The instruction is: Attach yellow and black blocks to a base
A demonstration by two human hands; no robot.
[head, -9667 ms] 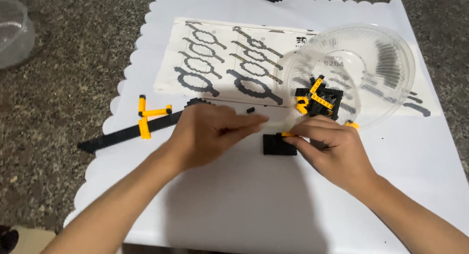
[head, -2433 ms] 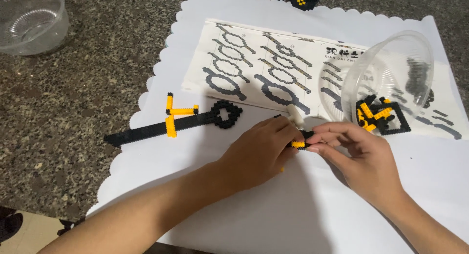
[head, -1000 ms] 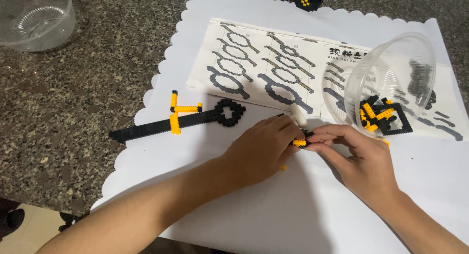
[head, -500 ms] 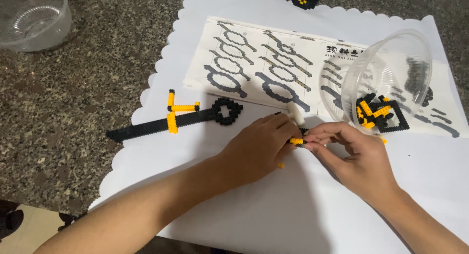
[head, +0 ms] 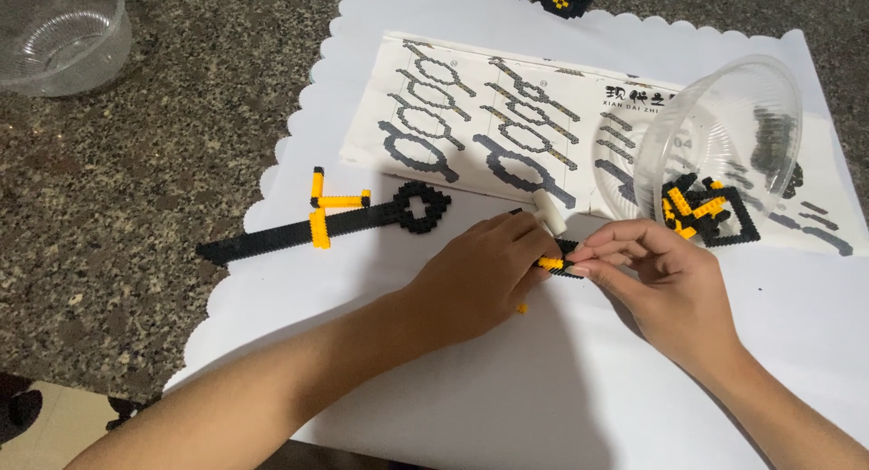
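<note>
Step in hand: both hands meet over a small black-and-yellow brick piece [head: 563, 265], apparently pressing a tiny brick into place; an assembly step, judging by the pose
Left hand [head: 484, 280]: fingers curled and pressed together on the near-left end of the piece, steadying it against the white scalloped mat [head: 543, 407]
Right hand [head: 674, 284]: thumb and forefinger pinching the right end of the piece, remaining fingers folded above it
Piece location: on the mat, exactly between the two sets of fingertips, mostly hidden by them
Next move calls for: probably a steady, light press with the bricks lined up stud to stud; a loose yellow bit [head: 522, 308] just below the grip could get lost
White tool [head: 546, 218]: small pale cylinder just above the grip, touching the left fingers as far as can be told
Finished sword-like model [head: 326, 226]: black with yellow crosspieces, well to the left of the grip
Instruction sheet [head: 489, 135]: white rectangular leaflet beyond the grip, grey-black build diagrams, dark heading at upper right
Tilted clear plastic bowl [head: 715, 144]: up-right of the grip, black and yellow parts [head: 701, 212] at its mouth
Second clear bowl [head: 59, 31]: far upper left, off the mat on the speckled stone counter [head: 136, 180]
</note>
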